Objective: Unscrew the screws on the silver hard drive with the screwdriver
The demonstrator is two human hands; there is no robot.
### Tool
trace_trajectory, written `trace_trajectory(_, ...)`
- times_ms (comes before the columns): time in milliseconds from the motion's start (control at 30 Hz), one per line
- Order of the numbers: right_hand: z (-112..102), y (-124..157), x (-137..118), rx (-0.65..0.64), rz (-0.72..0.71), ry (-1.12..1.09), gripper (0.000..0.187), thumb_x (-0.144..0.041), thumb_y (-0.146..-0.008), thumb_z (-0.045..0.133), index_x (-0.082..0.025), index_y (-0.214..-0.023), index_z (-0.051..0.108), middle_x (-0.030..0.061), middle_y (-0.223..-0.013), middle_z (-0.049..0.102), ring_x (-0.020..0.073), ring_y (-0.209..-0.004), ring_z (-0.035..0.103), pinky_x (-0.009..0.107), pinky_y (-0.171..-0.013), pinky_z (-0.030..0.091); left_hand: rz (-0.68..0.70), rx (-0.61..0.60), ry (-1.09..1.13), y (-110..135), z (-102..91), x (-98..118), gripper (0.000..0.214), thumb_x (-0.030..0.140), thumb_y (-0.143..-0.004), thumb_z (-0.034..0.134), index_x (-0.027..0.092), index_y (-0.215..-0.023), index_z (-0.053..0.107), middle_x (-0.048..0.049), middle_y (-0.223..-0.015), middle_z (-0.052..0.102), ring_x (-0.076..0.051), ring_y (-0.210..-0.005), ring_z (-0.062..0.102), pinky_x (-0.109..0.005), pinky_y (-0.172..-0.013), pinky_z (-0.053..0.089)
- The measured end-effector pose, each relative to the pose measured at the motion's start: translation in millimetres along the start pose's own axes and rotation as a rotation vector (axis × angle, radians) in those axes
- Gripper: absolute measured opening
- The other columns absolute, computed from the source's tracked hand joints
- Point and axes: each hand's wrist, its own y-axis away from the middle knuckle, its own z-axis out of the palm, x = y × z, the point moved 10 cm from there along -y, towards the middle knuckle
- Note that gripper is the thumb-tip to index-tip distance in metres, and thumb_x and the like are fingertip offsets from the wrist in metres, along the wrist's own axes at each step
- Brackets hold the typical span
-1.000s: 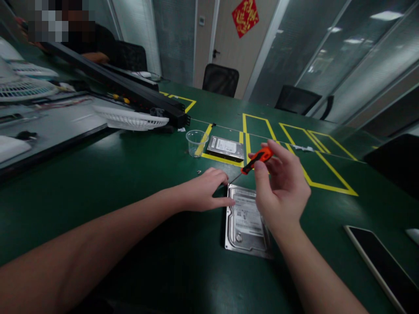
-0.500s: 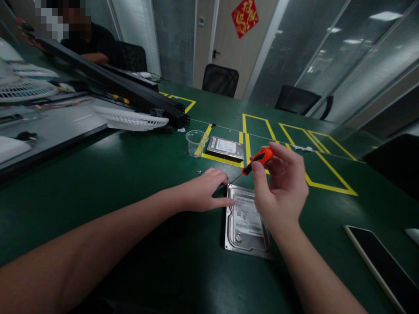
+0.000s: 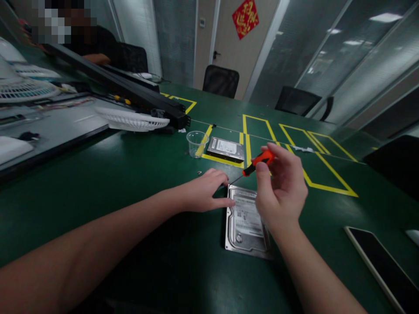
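Observation:
A silver hard drive (image 3: pixel 246 218) with a white label lies flat on the green table before me. My left hand (image 3: pixel 209 192) grips its upper left part, thumb on the top face and fingers by the far corner. In my right hand (image 3: pixel 283 187) is an orange and black screwdriver (image 3: pixel 258 162), held by its handle and slanting down to the left. Its tip meets the drive's far left corner; whether it sits in a screw is too small to tell. A few tiny metal bits, perhaps screws (image 3: pixel 199 173), lie left of the drive.
Beyond my hands stand a clear plastic cup (image 3: pixel 197 146) and a second hard drive (image 3: pixel 225 149) inside yellow tape. A phone (image 3: pixel 379 266) lies at right. White fan parts (image 3: pixel 134 120) and a long black frame (image 3: pixel 121 85) crowd the left, where another person (image 3: pixel 101 43) sits.
My right thumb and fingers have shifted slightly on the screwdriver handle, which looks turned a little. The drive and my left hand stay in place.

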Motion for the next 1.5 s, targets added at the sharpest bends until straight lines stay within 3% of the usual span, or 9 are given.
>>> trace_trajectory(200,6.5,0.4,-2.4,-0.051,0.0,-0.063,0.051,-0.024,-0.101,0.063,-0.033,-0.151,0.058,0.0112,-0.145,0.066,0.0282,-0.124,0.071,0.054,-0.101,0.067,0.002,0.002,0.006,0.1,-0.7,0.2,0.042,0.054,-0.095,0.077,0.019,-0.113,0.062,-0.013,-0.128,0.066,-0.032,-0.123,0.058,-0.046,-0.106,0.05)
trace_trajectory(467,-0.6,-1.0,-1.6,0.05,-0.036,0.013,0.05,-0.024,-0.094,0.075,-0.032,-0.142,0.063,0.0083,-0.125,0.071,0.0268,-0.111,0.073,0.05,-0.093,0.067,-0.002,0.003,0.001,-0.2,-0.3,-0.4,0.042,0.056,-0.095,0.075,0.02,-0.113,0.062,-0.0131,-0.129,0.067,-0.032,-0.123,0.058,-0.046,-0.106,0.05)
trace_trajectory(667,1.2,-1.2,-3.3,0.018,-0.039,0.048,0.053,-0.027,-0.095,0.075,-0.032,-0.146,0.062,0.0094,-0.129,0.072,0.0277,-0.114,0.072,0.052,-0.097,0.065,-0.008,0.004,-0.008,-0.1,-0.8,0.9,0.042,0.054,-0.095,0.077,0.019,-0.113,0.062,-0.0131,-0.127,0.067,-0.032,-0.122,0.058,-0.046,-0.106,0.05)
trace_trajectory(967,7.5,0.5,-2.8,-0.077,0.028,-0.081,0.05,-0.029,-0.108,0.053,-0.035,-0.158,0.052,0.009,-0.149,0.068,0.0245,-0.113,0.077,0.052,-0.103,0.067,0.011,0.009,0.005,-0.1,-0.1,0.3,0.04,0.054,-0.095,0.076,0.02,-0.113,0.062,-0.0123,-0.13,0.067,-0.032,-0.123,0.058,-0.046,-0.107,0.05)
trace_trajectory(1200,0.1,-1.6,-4.0,0.003,-0.027,0.028,0.048,-0.027,-0.098,0.071,-0.032,-0.145,0.064,0.0097,-0.136,0.071,0.0284,-0.12,0.072,0.054,-0.102,0.065,-0.014,0.007,0.015,-0.2,-0.9,-0.5,0.042,0.054,-0.094,0.077,0.02,-0.113,0.062,-0.0124,-0.129,0.067,-0.033,-0.123,0.058,-0.046,-0.106,0.05)
trace_trajectory(1400,2.2,-0.5,-1.9,-0.062,0.02,-0.042,0.049,-0.03,-0.108,0.051,-0.037,-0.156,0.056,0.0077,-0.151,0.068,0.0301,-0.136,0.068,0.059,-0.113,0.061,-0.003,0.001,0.016,0.2,-1.1,0.9,0.04,0.053,-0.095,0.077,0.02,-0.113,0.062,-0.0125,-0.13,0.066,-0.032,-0.124,0.057,-0.046,-0.107,0.05)
trace_trajectory(1500,2.2,-0.3,-1.2,-0.061,0.021,-0.038,0.05,-0.027,-0.108,0.05,-0.036,-0.156,0.055,0.0078,-0.151,0.068,0.0295,-0.136,0.068,0.058,-0.112,0.061,-0.011,-0.003,0.016,0.3,-0.4,-0.9,0.042,0.054,-0.095,0.077,0.019,-0.114,0.062,-0.013,-0.13,0.066,-0.032,-0.125,0.057,-0.047,-0.107,0.049)
